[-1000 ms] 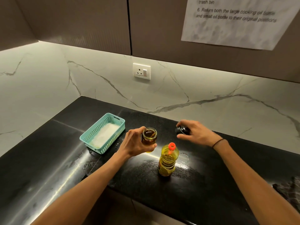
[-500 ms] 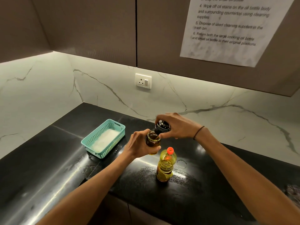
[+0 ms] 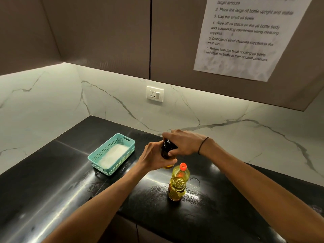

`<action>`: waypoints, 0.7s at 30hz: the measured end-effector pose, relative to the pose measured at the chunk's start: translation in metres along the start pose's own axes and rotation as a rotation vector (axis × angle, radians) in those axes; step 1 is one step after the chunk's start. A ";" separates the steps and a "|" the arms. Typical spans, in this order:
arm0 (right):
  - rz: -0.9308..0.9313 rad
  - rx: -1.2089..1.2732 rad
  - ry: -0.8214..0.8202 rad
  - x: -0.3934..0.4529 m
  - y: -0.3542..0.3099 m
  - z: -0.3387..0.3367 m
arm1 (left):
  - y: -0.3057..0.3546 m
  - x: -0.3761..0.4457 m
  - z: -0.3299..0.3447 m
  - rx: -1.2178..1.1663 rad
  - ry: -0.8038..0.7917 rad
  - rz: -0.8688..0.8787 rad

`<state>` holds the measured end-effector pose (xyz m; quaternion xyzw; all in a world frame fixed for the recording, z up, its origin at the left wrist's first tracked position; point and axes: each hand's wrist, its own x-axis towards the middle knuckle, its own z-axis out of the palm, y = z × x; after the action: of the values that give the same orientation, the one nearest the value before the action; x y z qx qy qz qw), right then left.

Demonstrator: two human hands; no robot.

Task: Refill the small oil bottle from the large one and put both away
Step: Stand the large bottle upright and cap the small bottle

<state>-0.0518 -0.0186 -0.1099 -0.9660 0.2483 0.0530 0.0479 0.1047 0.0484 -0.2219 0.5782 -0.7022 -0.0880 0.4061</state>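
My left hand (image 3: 154,158) grips the small glass oil bottle (image 3: 166,155), holding it just above the black countertop (image 3: 52,190). Its amber oil shows below my fingers. My right hand (image 3: 182,143) holds the black cap (image 3: 168,143) on the small bottle's mouth, fingers curled round it. The large oil bottle (image 3: 178,185), yellow with an orange-red cap on, stands upright on the counter just in front of and right of my hands.
A teal perforated basket (image 3: 98,157) holding white cloth or paper sits left of my hands. A faint ring mark (image 3: 194,181) lies on the counter beside the large bottle. A wall socket (image 3: 155,93) and an instruction sheet (image 3: 245,35) are on the wall behind.
My right hand picked the black cap up from the counter on the right, carried it left and set it onto the small bottle. The left hand kept holding the bottle.
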 end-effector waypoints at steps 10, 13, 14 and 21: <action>0.119 -0.047 0.133 -0.008 -0.006 0.002 | 0.006 0.000 0.001 -0.006 -0.016 0.009; 0.093 0.040 0.125 -0.014 0.001 -0.001 | 0.006 0.002 0.001 -0.029 -0.005 0.020; 0.065 0.110 0.094 -0.016 0.006 -0.003 | 0.008 0.002 0.001 -0.030 0.006 0.021; 0.022 0.309 0.107 -0.029 0.018 -0.008 | 0.020 0.006 -0.004 -0.061 -0.005 0.042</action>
<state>-0.0850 -0.0220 -0.1000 -0.9458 0.2663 -0.0371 0.1819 0.0928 0.0504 -0.2049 0.5505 -0.7121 -0.1021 0.4236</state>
